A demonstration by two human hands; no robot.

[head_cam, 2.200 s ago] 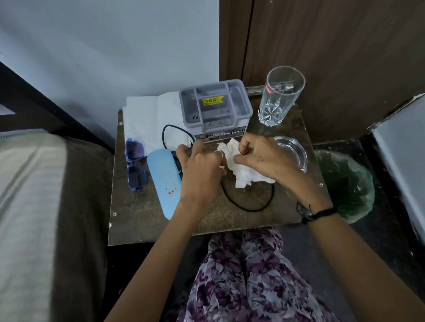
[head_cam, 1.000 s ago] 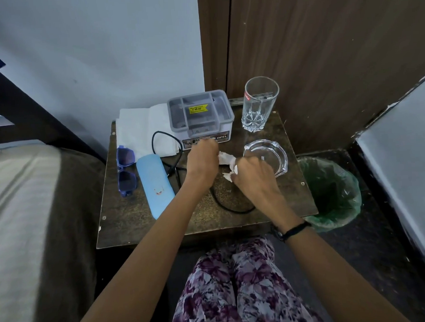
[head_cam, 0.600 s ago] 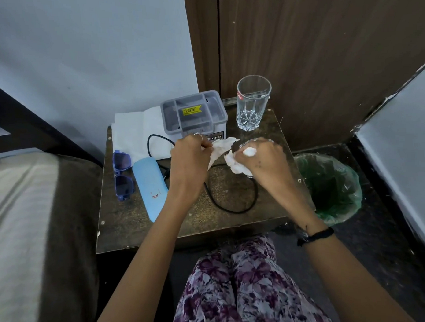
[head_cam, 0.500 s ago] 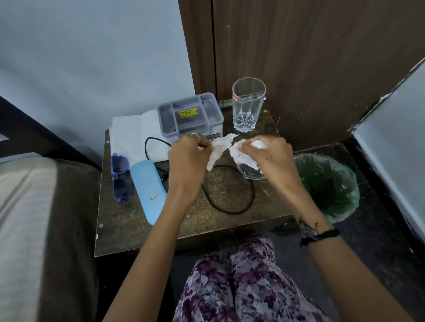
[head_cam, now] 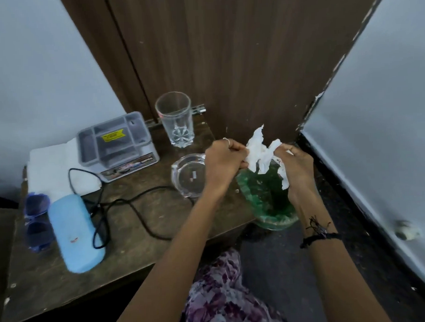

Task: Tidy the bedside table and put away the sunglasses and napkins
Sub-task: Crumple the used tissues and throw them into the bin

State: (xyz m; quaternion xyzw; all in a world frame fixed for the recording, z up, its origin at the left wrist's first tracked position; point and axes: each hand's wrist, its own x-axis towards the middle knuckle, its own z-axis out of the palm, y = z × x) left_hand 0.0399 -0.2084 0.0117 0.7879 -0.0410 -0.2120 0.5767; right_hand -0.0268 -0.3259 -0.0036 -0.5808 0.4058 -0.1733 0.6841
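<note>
Both the left hand (head_cam: 222,164) and right hand (head_cam: 295,163) grip a crumpled white napkin (head_cam: 261,151) above a green-lined bin (head_cam: 266,200) right of the bedside table (head_cam: 142,239).

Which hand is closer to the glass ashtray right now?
Left. The left hand is right beside the ashtray, at its right rim; the right hand is farther right, above the green bin. Both grip the crumpled napkin.

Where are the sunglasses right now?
The blue sunglasses lie at the bedside table's left edge, right beside the light-blue glasses case.
</note>
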